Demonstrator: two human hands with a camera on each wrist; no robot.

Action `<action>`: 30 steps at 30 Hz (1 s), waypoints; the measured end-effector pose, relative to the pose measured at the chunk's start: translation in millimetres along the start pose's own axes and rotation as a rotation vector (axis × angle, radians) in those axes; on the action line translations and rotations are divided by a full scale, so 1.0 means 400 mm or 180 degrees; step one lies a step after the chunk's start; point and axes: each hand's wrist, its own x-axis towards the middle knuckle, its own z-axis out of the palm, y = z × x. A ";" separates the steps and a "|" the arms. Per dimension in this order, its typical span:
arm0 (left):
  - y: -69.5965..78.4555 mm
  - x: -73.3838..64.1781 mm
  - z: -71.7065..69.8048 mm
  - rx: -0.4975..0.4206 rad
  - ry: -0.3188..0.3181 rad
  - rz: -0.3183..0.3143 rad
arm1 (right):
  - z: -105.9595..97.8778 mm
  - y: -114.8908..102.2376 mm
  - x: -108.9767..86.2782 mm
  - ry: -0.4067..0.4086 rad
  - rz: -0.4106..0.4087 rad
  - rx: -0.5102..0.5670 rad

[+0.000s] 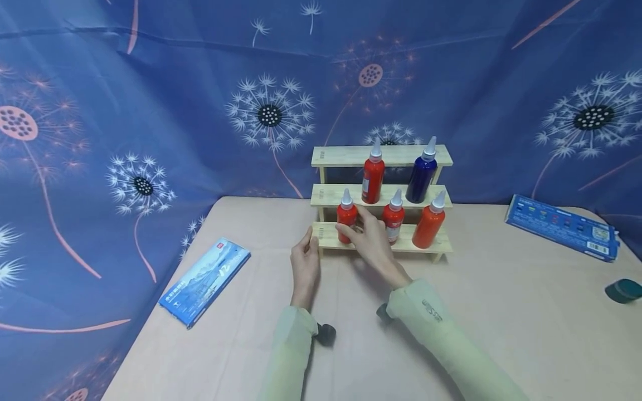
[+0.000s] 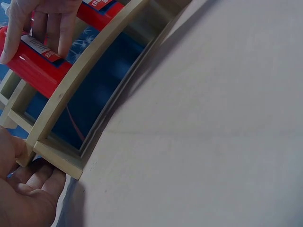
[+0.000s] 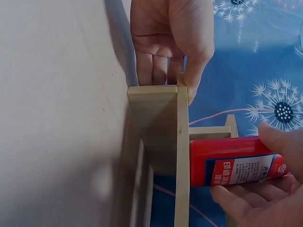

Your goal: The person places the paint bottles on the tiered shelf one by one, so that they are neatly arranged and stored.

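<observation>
A three-tier wooden rack (image 1: 331, 195) stands at the back of the table. My right hand (image 1: 373, 239) grips a red squeeze bottle (image 1: 345, 216) with a pale pointed cap, between thumb and fingers; its base is right at the left part of the lowest shelf (image 3: 182, 156). With thumb and fingers, my left hand (image 1: 305, 264) pinches the left end of that shelf. Just right of the held bottle are another red bottle (image 1: 393, 214) and an orange-red bottle (image 1: 429, 225). On the middle tier stand a red bottle (image 1: 373, 179) and a dark blue bottle (image 1: 421, 178).
A flat blue box (image 1: 205, 282) lies on the table (image 1: 346, 367) to the left, and another blue box (image 1: 562, 227) at the far right. Near the right edge is a dark green round object (image 1: 624, 291). Blue dandelion-print cloth (image 1: 200, 83) hangs behind the rack.
</observation>
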 end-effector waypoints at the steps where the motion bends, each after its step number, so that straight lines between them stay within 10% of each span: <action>1: 0.000 -0.001 -0.002 0.0009 -0.0003 -0.0007 | 0.000 -0.002 -0.001 -0.0029 0.0013 0.0001; 17: -0.015 0.011 -0.027 0.0025 0.0006 -0.0019 | -0.042 -0.109 -0.013 0.0075 -0.0210 0.0350; 30: -0.042 0.033 -0.054 0.0096 0.0138 -0.0048 | -0.179 -0.182 -0.060 0.0463 -0.0647 0.0642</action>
